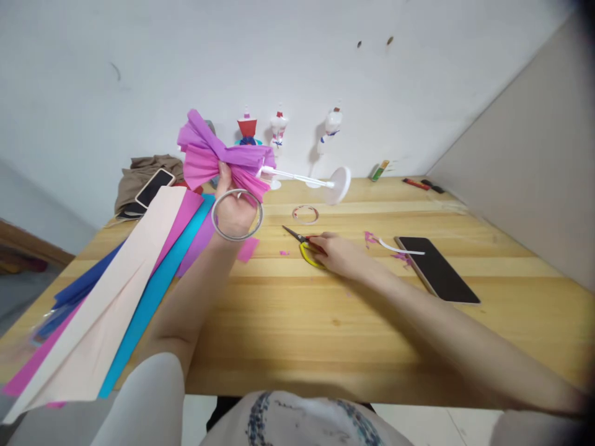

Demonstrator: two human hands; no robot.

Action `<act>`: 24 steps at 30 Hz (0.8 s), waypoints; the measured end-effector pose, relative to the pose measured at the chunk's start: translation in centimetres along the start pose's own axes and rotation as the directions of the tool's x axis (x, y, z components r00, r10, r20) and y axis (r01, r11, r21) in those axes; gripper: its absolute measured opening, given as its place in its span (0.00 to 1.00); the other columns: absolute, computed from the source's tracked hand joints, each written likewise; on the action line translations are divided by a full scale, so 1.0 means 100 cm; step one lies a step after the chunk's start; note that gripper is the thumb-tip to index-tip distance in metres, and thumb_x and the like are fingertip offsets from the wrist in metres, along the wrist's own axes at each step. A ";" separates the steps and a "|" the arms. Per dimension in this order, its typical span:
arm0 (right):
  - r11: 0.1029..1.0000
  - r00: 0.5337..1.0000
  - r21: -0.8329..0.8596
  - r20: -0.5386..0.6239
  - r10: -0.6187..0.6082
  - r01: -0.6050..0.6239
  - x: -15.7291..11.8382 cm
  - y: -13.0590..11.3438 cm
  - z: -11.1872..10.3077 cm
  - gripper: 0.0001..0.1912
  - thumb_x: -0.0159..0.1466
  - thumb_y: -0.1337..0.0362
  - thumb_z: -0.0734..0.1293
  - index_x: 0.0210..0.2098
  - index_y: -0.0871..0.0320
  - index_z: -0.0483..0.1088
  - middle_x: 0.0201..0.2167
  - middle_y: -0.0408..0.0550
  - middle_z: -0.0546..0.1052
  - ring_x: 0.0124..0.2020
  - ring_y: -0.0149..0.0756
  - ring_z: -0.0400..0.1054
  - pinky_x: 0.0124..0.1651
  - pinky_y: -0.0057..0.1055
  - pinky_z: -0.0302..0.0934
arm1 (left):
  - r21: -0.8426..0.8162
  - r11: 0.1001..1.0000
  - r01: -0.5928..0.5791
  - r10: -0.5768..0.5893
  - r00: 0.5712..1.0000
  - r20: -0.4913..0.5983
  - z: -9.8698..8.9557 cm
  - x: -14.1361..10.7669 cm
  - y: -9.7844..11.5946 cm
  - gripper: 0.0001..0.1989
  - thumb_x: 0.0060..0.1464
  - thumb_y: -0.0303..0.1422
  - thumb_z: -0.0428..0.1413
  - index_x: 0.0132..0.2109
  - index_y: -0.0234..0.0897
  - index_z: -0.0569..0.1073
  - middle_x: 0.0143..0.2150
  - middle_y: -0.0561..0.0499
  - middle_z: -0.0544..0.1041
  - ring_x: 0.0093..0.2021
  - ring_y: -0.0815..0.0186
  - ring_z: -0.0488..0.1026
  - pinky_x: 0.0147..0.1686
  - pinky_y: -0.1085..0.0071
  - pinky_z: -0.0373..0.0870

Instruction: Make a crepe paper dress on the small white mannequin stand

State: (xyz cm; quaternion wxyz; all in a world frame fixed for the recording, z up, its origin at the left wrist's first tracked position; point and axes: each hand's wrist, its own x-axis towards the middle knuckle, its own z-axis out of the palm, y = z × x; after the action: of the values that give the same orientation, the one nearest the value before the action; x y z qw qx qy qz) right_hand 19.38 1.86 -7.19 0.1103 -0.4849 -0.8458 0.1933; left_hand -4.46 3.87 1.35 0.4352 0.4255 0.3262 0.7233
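Observation:
My left hand (233,207) is raised over the table's left half, its fingers closed on a pleated pink and purple paper piece (223,152). From that paper a white stick with a round white base (341,184) extends to the right. A ring of tape (214,217) hangs around my left hand near the wrist. My right hand (335,251) is closed on the handles of the scissors (307,243), which lie at the tabletop with their blades pointing left and away.
Colored paper sheets (111,291) cover the table's left side, beside a phone (155,188) and brown cloth (134,176). Another phone (441,269) lies right. A tape roll (305,214) sits mid-table. Decorated figures (247,129) stand by the wall. Pink scraps (369,238) are scattered.

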 end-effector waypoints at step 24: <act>0.734 0.929 0.643 0.093 -0.358 0.219 -0.015 -0.081 -0.119 0.24 0.61 0.41 0.71 0.47 0.50 0.77 0.33 0.45 0.75 0.23 0.29 0.61 0.25 0.29 0.60 | -0.133 0.988 -0.072 0.064 0.996 -0.060 0.007 -0.014 -0.019 0.26 0.61 0.60 0.51 0.40 0.42 0.74 0.44 0.48 0.82 0.60 0.59 0.74 0.60 0.60 0.70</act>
State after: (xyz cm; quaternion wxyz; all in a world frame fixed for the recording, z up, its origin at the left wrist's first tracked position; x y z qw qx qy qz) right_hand 18.30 -0.51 7.05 0.2026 -0.2600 -0.8059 0.4918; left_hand -2.81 3.48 -0.45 0.4289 0.3857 0.2736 0.7696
